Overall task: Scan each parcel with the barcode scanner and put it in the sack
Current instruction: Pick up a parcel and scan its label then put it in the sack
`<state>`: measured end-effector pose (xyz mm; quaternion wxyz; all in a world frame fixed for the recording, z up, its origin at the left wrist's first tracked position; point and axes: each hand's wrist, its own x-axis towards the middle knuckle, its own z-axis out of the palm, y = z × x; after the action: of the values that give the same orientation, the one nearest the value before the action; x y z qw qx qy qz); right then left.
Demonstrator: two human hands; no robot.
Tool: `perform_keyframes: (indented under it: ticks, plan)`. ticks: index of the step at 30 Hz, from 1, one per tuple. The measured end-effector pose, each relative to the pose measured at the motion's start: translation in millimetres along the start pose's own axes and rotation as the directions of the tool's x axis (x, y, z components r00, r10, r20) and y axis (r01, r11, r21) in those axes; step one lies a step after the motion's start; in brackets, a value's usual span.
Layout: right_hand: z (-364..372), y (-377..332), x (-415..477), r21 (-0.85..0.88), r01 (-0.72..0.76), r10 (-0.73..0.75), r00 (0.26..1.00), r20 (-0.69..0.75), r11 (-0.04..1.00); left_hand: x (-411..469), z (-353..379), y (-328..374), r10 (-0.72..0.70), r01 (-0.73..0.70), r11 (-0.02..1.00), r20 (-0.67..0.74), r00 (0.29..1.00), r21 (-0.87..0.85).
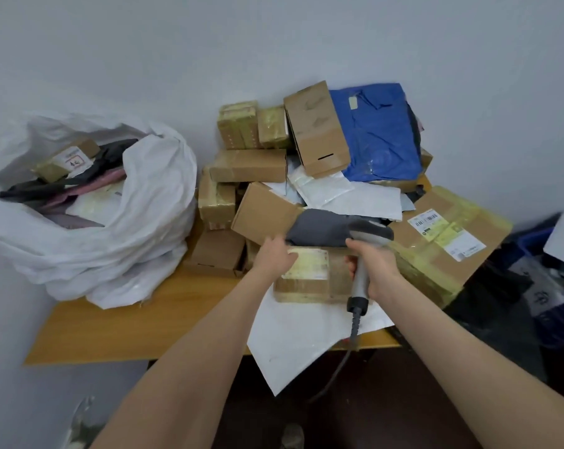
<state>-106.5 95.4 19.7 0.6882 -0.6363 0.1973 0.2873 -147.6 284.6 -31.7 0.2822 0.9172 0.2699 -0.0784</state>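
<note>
Right hand (pixel 376 268) is clenched round the grip of the barcode scanner (pixel 369 234), whose grey head tips forward and down over the parcel (pixel 310 277), likely so its window meets the pale label on the top face. Left hand (pixel 276 256) holds that parcel at its far left corner, fingers curled about the edge, seemingly to steady it for the read and be ready to lift it. This taped brown box lies flat near the front of the tabletop (pixel 128 322), on a white mailer (pixel 293 348) that overhangs the front edge. Scanner cable (pixel 342 364) drops past that same edge, beside the right forearm. Just behind the parcel, a grey mailer (pixel 319 226) leans into the pile (pixel 251 165) of boxes and envelopes stacked against the wall. A large box (pixel 446 241), label upward, crowds in close on the right. To the left stands the white sack (pixel 151 202), mouth open and holding several parcels. Between parcel and sack lies a bare stretch of wood, so the leftward carry looks unobstructed, though the sack's rim rises above the parcel and would need clearing.
</note>
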Motion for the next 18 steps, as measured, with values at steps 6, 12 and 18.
perform_keyframes:
  ticks: [6,12,18]
  plan:
    - [-34,6,31,-0.055,-0.019,0.013,0.995,-0.102,0.998,8,19,-16,-0.277,0.313,0.915,0.166,0.946,-0.256]
    - [-27,11,32,0.054,-0.053,0.055,0.998,-0.033,0.997,11,14,-25,-0.377,0.462,0.631,0.273,0.885,-0.623]
    - [-16,-9,18,0.18,0.01,-0.005,1.0,-0.031,0.984,-1,-62,-47,-0.095,0.32,0.51,0.318,0.943,-0.798]
